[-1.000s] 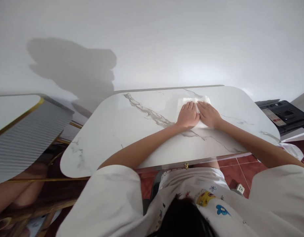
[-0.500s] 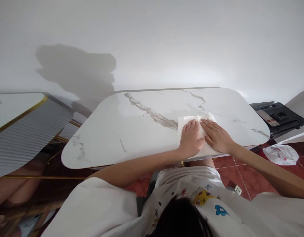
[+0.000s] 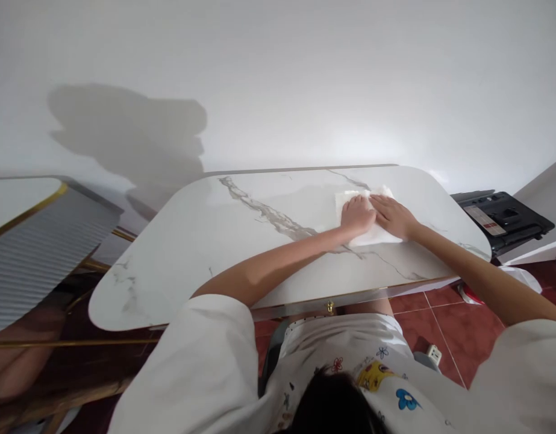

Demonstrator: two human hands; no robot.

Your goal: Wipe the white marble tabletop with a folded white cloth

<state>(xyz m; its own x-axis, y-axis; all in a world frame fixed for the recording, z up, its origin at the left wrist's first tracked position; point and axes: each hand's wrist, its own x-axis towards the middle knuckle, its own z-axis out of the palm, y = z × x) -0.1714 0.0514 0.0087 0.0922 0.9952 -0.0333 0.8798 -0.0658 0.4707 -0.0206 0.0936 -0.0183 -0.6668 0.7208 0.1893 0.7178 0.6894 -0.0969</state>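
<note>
A white paper towel lies spread on a white marble-patterned tabletop, right of its middle. My left hand presses on the towel's left part, its fingers bent and bunched against it. Beside it my right hand lies flat on the towel, fingers stretched out and pointing up and left. The two hands nearly touch at the fingers. Part of the towel is hidden under them.
A white wall rises behind the table. At right stands a black case-like object, with a white plastic bag below on the red tiled floor. At left is a gold-edged, ribbed grey piece of furniture. A small brass knob projects at the front.
Both hands and the paper towel have slid away from me toward the wall. My left fingers look more bent than before. The view has shifted slightly.
</note>
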